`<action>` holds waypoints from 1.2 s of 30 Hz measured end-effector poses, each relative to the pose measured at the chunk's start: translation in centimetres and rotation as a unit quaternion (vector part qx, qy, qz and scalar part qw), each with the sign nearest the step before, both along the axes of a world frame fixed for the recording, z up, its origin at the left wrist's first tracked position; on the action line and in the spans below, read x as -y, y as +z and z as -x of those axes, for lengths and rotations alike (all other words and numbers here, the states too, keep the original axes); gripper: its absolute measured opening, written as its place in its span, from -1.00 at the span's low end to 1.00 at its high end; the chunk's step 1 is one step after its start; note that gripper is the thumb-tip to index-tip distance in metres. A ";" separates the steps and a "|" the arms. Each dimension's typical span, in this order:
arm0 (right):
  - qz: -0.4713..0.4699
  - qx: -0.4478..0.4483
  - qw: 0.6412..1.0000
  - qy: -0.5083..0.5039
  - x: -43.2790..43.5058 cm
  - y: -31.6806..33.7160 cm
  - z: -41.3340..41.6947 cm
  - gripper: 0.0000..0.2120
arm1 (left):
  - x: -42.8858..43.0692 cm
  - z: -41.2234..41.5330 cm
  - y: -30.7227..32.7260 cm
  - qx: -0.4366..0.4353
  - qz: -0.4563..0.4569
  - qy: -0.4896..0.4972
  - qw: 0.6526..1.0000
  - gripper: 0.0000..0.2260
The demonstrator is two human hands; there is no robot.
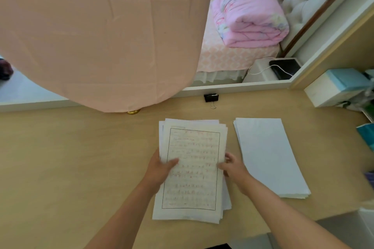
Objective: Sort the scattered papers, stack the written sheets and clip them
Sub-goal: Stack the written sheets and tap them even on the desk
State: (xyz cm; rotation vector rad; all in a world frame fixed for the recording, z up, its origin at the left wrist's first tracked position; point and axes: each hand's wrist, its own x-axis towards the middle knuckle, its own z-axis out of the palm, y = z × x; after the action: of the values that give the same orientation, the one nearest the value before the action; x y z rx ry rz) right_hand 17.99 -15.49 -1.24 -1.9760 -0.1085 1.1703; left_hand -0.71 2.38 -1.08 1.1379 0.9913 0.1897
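Observation:
A loose stack of written sheets [192,170], ruled with a black frame and red handwriting, lies in the middle of the wooden desk [70,157]. My left hand [162,170] grips its left edge, thumb on top of the page. My right hand [232,167] holds the right edge, fingers curled around it. To the right lies a tidy stack of blank white sheets [269,155], untouched. A black binder clip [211,98] rests at the desk's far edge, beyond both stacks.
A large pink lampshade [101,32] hangs over the desk's far left, with its gold base [133,111] below. Boxes and clutter [340,87] crowd the right end. Behind the desk stands a bed with a folded pink quilt [249,14].

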 end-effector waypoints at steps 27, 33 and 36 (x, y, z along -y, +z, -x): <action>0.050 0.113 0.991 0.047 4.2 -1.5 -6.7 -0.57 | 4.8 -7.9 -2.2 -0.446 -0.138 0.013 0.884 -0.32; 0.029 0.093 0.994 0.043 4.1 -1.5 -7.2 -0.60 | 4.2 -6.0 -1.6 -0.284 -0.109 0.031 0.952 -0.75; 0.000 0.047 0.999 0.023 4.1 -0.6 -7.7 -0.60 | 3.8 -4.7 -1.6 -0.211 -0.066 0.079 0.972 -0.84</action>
State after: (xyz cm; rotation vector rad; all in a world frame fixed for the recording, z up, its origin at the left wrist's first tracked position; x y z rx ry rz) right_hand 25.66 -19.59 -1.86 -2.0379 -0.2046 1.1058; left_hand 4.03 -1.37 -2.69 1.2485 1.4663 0.1454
